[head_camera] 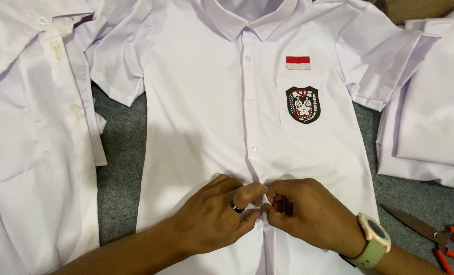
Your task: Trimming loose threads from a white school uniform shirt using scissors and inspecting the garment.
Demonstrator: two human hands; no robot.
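A white shirt (pixel 201 117) lies flat, front up, collar far, on grey carpet (pixel 122 168). Near its lower placket the left hand (pixel 214 216) and right hand (pixel 308 211) meet, fingertips touching, each grip pinched tight on the shirt's front edge. More white shirts lie to the left (pixel 28 153) and right (pixel 430 117). Scissors (pixel 433 237) with red handles lie at near right.

Button under fingertips (pixel 261 203) hidden; scissors (pixel 435 237) cut off at right edge; crest (pixel 303 104) detail too small.
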